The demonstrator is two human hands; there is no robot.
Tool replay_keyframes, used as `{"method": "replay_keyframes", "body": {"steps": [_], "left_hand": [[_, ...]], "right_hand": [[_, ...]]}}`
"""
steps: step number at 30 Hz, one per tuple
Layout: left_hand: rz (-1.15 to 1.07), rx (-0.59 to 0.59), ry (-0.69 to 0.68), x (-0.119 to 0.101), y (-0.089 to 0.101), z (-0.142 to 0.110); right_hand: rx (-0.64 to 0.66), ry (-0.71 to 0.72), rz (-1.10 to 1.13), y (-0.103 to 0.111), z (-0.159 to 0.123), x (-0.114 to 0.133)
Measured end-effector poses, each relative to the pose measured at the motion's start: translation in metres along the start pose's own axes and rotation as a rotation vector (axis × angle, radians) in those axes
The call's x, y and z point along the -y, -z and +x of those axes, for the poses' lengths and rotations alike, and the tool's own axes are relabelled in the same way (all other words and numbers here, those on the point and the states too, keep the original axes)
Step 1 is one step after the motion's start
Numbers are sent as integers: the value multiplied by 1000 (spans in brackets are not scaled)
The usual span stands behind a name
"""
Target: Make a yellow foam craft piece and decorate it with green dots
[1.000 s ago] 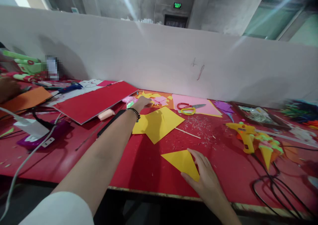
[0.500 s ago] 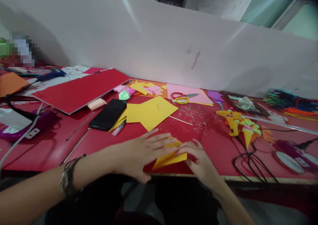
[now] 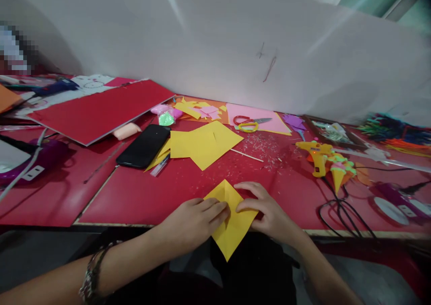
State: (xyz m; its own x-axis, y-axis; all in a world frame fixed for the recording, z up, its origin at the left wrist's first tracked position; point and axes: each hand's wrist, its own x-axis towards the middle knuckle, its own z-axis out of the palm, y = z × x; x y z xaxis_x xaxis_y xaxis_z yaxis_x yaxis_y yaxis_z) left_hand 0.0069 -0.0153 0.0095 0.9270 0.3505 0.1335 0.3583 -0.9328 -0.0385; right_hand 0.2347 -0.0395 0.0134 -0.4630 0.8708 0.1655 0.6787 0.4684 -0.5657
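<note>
A square of yellow paper [image 3: 228, 233] lies at the table's front edge, turned like a diamond with its near corner jutting past the edge. Crease lines run across it. My left hand [image 3: 197, 217] grips its left side, fingers curled over the top and reaching the middle. At the right corner, my right hand [image 3: 269, 208] holds the sheet, index finger bent above it and the thumb side partly hidden. Beyond my hands lie more yellow sheets [image 3: 205, 143], next to a black phone [image 3: 144, 145].
Red-and-yellow-handled scissors [image 3: 251, 123] rest on pink paper at the back. A yellow glue gun [image 3: 316, 154] with a looped black cord stands right, beside a small paper cone with flowers [image 3: 339, 174]. Left is a large red board [image 3: 104, 112]. Paper scraps [image 3: 202, 109] lie near the wall.
The yellow paper, folded over before, is now opened out into a diamond and nearer to me. My left hand has gone from flat and spread to curled on its left side.
</note>
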Motion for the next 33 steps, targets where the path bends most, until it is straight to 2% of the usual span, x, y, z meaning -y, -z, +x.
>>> {"method": "replay_keyframes", "body": {"steps": [4, 7, 10, 15, 18, 22, 33], "left_hand": [[-66, 12, 66, -1, -2, -2], [-175, 18, 140, 1, 1, -3], [-265, 20, 239, 6, 6, -4], [-237, -55, 338, 12, 6, -4], [-251, -31, 437, 15, 5, -3], [-298, 43, 554, 20, 5, -1], [-133, 127, 603, 20, 6, 11]], "right_hand": [[-3, -12, -159, -4, -17, 8], [4, -25, -131, -7, -21, 11], [-54, -75, -31, -8, -16, 10], [-113, -251, 46, -11, -1, 12], [-127, -318, -26, -14, 3, 13], [-136, -330, -161, -19, 4, 12], [-160, -390, -340, -27, 5, 8]]}}
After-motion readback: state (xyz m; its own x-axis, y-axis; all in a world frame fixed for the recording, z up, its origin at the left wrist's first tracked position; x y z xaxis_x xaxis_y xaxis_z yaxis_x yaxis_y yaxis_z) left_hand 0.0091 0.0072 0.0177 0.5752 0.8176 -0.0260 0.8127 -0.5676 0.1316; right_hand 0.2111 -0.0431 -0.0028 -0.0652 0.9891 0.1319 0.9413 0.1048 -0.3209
